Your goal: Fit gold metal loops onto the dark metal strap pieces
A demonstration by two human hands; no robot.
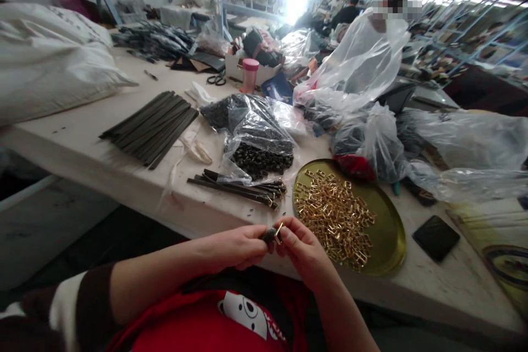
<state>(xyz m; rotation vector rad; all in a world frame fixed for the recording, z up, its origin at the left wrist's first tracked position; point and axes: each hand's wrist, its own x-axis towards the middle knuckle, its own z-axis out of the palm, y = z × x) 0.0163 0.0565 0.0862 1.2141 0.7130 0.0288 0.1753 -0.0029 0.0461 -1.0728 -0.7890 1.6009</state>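
Near the table's front edge, my left hand (245, 245) is closed on a dark strap (268, 235), most of it hidden by the fingers. A gold buckle (279, 234) is pinched between the thumb and fingers of my right hand (303, 247), touching the strap's end. Just beyond my hands lies a small bundle of dark straps with gold buckles (247, 191). To the right, a gold oval tray (391, 236) holds a heap of loose gold buckles (336, 214). A larger stack of dark strips (150, 126) lies at the left.
Behind the bundle sits a clear plastic bag of small black pieces (259, 143). A black phone (436, 238) lies right of the tray. Farther back are scissors (216, 80), a pink-lidded jar (249, 76) and a large white sack (53, 63). A person (363, 49) is across the table.
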